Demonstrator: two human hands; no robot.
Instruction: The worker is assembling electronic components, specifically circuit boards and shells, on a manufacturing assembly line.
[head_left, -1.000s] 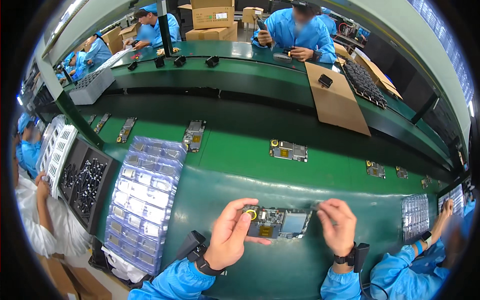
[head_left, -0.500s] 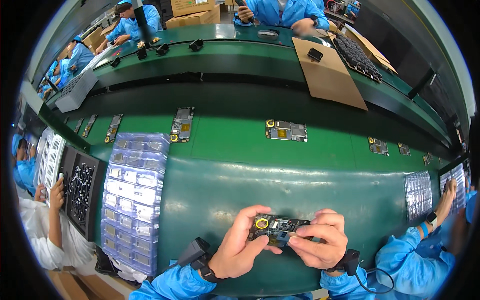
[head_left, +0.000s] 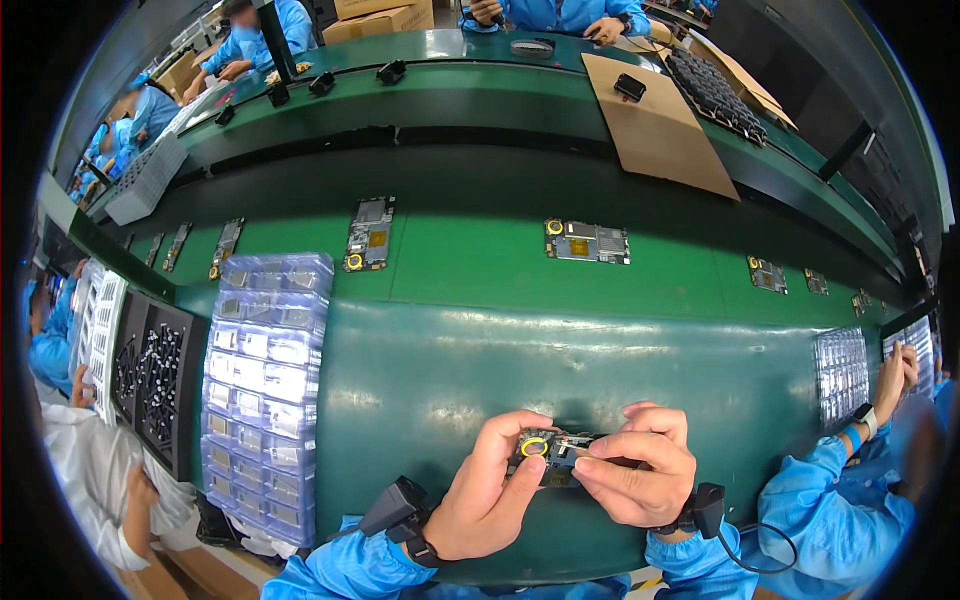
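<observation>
My left hand point(head_left: 492, 490) grips a dark circuit board point(head_left: 533, 465) by its left end, thumb in front and fingers behind. A yellow ring with a round silvery part sits near that thumb. My right hand point(head_left: 640, 468) is closed in a pinch over the board's right half. A thin, light-edged piece shows at its fingertips, too small to make out. The fingers cover the board's right end. Both hands are above the green mat point(head_left: 420, 400), close to its front edge.
Left of my hands lies a clear plastic tray point(head_left: 262, 375) of flat metal pieces. Beside it stands a black bin point(head_left: 160, 375) of small dark parts. Several circuit boards point(head_left: 588, 242) lie along the green strip ahead. Co-workers sit around, one close on the right point(head_left: 835, 500).
My right fingers have moved slightly left over the circuit board, and the board has tilted. The boards on the strip appear shifted a little right. A co-worker's hand at left has dropped.
</observation>
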